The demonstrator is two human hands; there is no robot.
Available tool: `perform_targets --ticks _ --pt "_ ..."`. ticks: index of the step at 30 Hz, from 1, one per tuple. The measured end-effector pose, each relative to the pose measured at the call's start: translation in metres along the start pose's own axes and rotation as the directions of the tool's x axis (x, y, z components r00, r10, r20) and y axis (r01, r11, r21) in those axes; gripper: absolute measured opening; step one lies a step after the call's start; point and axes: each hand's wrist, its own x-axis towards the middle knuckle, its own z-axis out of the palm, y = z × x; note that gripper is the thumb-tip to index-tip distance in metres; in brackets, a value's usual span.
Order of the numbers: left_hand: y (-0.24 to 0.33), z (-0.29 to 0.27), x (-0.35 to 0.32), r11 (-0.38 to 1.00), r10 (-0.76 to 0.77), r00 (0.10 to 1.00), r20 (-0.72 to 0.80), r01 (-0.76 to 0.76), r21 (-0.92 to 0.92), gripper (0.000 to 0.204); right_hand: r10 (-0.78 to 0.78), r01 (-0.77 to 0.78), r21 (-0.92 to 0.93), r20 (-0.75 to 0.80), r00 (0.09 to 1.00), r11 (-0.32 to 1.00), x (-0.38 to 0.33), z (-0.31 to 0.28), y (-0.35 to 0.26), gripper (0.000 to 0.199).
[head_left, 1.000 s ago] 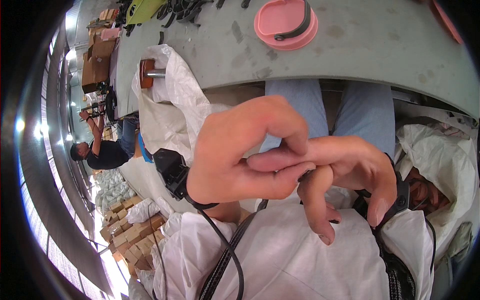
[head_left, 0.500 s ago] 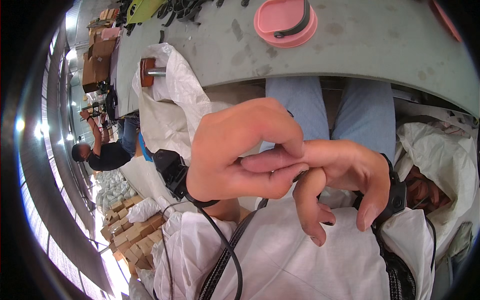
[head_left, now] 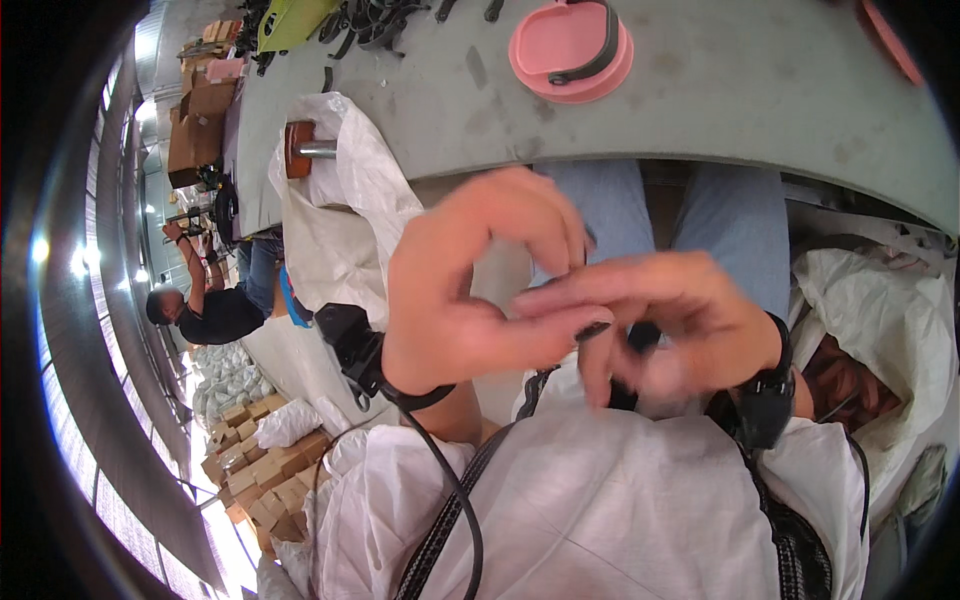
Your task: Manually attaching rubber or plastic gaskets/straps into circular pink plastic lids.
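1. Here's the left hand (head_left: 455,285), fingers arched, thumb stretched out below them, a roomy gap inside the curl.
2. And between that thumb and those fingers come the fingertips of the right hand (head_left: 685,320), itself blurred; whether either hand pinches anything, one cannot tell.
3. Something dark (head_left: 643,337) shows by the right hand's fingers, too smeared to name.
4. Nearest below them, the white cloth (head_left: 620,500) with black trim fills the lower middle.
5. Up on the grey table (head_left: 720,110), a pink round part (head_left: 565,50) with a dark handle sits well apart from both hands.
6. Over on the right, an open white sack (head_left: 880,285) shows brown pieces (head_left: 850,380) inside.
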Motion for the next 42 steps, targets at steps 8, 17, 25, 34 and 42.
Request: perform_targets --ticks 8,17,25,34,42 --pt "-0.071 -0.006 0.053 0.918 -0.104 0.903 -0.417 0.249 0.309 0.028 -0.564 -0.075 -0.786 -0.503 0.654 0.614 -0.011 -0.035 -0.021 0.035" --pt "-0.137 -0.01 0.084 0.581 -0.276 0.91 -0.309 0.414 0.7 0.061 -0.511 -0.257 -0.699 -0.681 0.525 0.667 -0.024 -0.051 -0.038 0.03" --pt "-0.107 0.029 0.049 0.814 0.268 0.784 -0.56 0.126 0.567 0.054 -0.198 -0.107 -0.39 -0.662 0.723 0.915 -0.004 -0.038 -0.025 0.037" --pt "-0.092 0.07 0.016 0.979 -0.073 0.794 -0.604 0.174 0.11 0.061 -0.389 -0.124 -0.512 -0.769 0.507 0.85 0.031 -0.035 -0.011 0.032" --pt "-0.076 0.051 0.01 0.887 -0.328 0.868 -0.374 0.147 -0.437 0.057 -0.46 -0.245 -0.855 -0.463 0.758 0.457 0.028 -0.048 -0.014 0.027"
